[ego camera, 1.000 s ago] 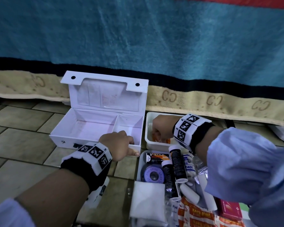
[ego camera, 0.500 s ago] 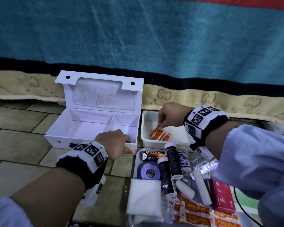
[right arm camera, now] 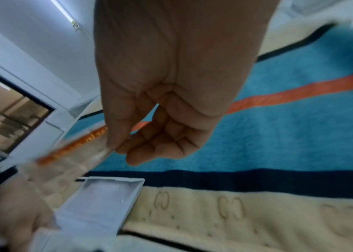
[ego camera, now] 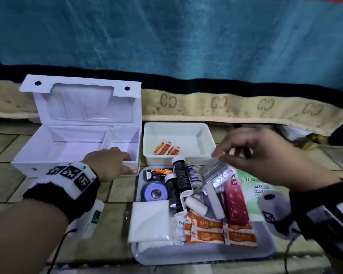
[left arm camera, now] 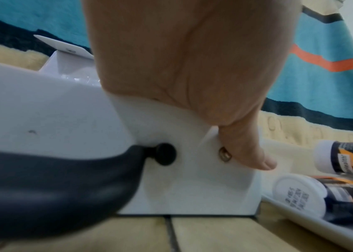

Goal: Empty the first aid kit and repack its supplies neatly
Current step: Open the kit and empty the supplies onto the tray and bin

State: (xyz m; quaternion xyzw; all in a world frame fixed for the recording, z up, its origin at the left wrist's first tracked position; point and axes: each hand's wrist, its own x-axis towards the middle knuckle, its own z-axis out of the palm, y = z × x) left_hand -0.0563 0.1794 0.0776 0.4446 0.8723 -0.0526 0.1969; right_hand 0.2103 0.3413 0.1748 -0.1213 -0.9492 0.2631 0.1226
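Note:
The white first aid box (ego camera: 67, 149) stands open and empty at the left, lid up. My left hand (ego camera: 130, 165) grips its front right corner, fingers inside and thumb (left arm camera: 257, 160) pressed on the outer wall (left arm camera: 192, 179). My right hand (ego camera: 224, 153), blurred, hovers over the large tray (ego camera: 206, 256) of supplies and pinches a clear packet with orange print (right arm camera: 74, 148) between thumb and fingers (right arm camera: 115, 146). Under that hand lie silver blister strips (ego camera: 218, 175). A small white tray (ego camera: 204, 135) behind holds orange plaster packets (ego camera: 166, 149).
The large tray holds black tubes (ego camera: 181, 175), a tape roll (ego camera: 155, 192), a white gauze pad (ego camera: 151, 220), a red box (ego camera: 236, 200) and orange plaster packets (ego camera: 220, 230). A blue blanket with a cream border (ego camera: 246, 105) hangs behind. Everything sits on a tiled floor (ego camera: 6, 184).
My right hand left the orange packets in the small tray and moved back to the right over the large tray, where it now pinches a clear packet. My left hand stayed on the box.

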